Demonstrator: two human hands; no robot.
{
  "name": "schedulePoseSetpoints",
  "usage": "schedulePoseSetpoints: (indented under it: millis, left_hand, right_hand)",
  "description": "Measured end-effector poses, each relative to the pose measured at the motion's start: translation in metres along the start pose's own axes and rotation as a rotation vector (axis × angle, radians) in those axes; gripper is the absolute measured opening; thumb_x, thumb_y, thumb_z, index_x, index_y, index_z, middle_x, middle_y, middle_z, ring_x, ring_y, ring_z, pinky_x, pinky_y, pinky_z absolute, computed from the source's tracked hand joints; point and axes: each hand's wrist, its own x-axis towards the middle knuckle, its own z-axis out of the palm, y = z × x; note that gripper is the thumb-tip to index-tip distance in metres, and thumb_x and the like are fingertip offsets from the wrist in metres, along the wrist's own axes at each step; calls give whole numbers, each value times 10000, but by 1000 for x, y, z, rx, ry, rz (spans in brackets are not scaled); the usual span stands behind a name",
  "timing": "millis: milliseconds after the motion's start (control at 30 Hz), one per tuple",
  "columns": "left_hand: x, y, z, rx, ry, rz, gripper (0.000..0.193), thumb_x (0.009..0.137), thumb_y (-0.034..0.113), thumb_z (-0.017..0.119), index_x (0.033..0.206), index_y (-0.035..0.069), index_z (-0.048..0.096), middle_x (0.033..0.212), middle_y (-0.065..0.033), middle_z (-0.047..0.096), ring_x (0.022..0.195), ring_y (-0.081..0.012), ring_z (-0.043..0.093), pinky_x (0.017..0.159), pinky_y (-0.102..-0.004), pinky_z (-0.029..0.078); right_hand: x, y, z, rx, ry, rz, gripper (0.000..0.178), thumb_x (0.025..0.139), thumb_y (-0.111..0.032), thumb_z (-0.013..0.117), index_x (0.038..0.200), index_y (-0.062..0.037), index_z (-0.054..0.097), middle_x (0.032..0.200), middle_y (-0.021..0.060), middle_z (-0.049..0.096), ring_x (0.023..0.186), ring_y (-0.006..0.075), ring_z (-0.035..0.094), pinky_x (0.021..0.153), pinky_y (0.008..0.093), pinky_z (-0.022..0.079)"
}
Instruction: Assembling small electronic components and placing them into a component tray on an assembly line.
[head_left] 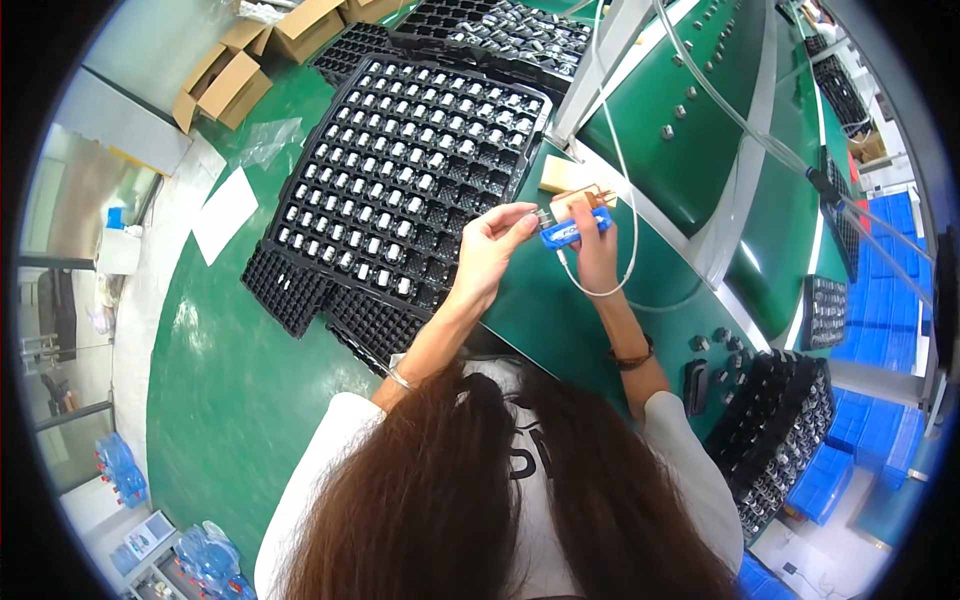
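Observation:
Over the green bench, my right hand [597,256] grips a blue handheld device [574,231] with a white cable [606,294] running from it. A tan block-shaped piece [574,207] shows just above the blue body, against my fingers. Close to its left end, the thumb and fingertips of my left hand [488,250] pinch a small metallic part [543,217]. Whether that part touches the device I cannot tell. A pale yellow block [566,175] lies just beyond my right hand. Left of my hands is a large black compartment tray [440,215], most pockets holding small silver-and-white parts.
More black trays [480,25] with parts stand at the far side. A green conveyor belt [655,125] with scattered metal parts runs to the right. Loose parts [733,345] and stacked trays [770,420] are at my near right. Cardboard boxes [235,88] sit on the floor far left.

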Motion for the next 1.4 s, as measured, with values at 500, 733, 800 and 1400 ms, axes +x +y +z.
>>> schedulePoseSetpoints:
  millis: [500, 733, 800, 1400]
  left_hand:
    - [-2, -9, -14, 496, -33, 287, 414, 806, 181, 697, 1178, 48, 573, 1149, -115, 599, 1030, -170, 565, 884, -308, 455]
    - [-55, 41, -58, 1189, 291, 527, 194, 771, 77, 680, 951, 45, 616, 920, -79, 600, 842, -206, 590, 760, -305, 473]
    - [-73, 48, -79, 1472, 258, 441, 177, 769, 148, 677, 886, 65, 573, 857, -85, 561, 822, -275, 547, 739, -366, 444]
    - [-89, 64, -86, 1583, 271, 249, 86, 802, 109, 624, 787, 53, 560, 847, -69, 599, 812, -225, 599, 720, -313, 461]
  right_hand:
    - [14, 23, -1, -165, -84, -124, 232, 908, -195, 544, 993, 14, 599, 808, 16, 618, 691, 85, 561, 627, 237, 454]
    - [54, 0, -35, -754, 183, -292, 273, 841, -254, 628, 893, 11, 587, 706, 136, 607, 631, 215, 591, 607, 324, 457]
    - [58, 5, -41, -966, 203, -262, 296, 834, -298, 650, 907, -16, 594, 741, 138, 612, 665, 200, 601, 637, 302, 461]
    - [19, -16, -97, -820, -1, -57, 457, 685, -163, 786, 1030, -64, 503, 796, -11, 466, 572, 67, 395, 528, 210, 352]
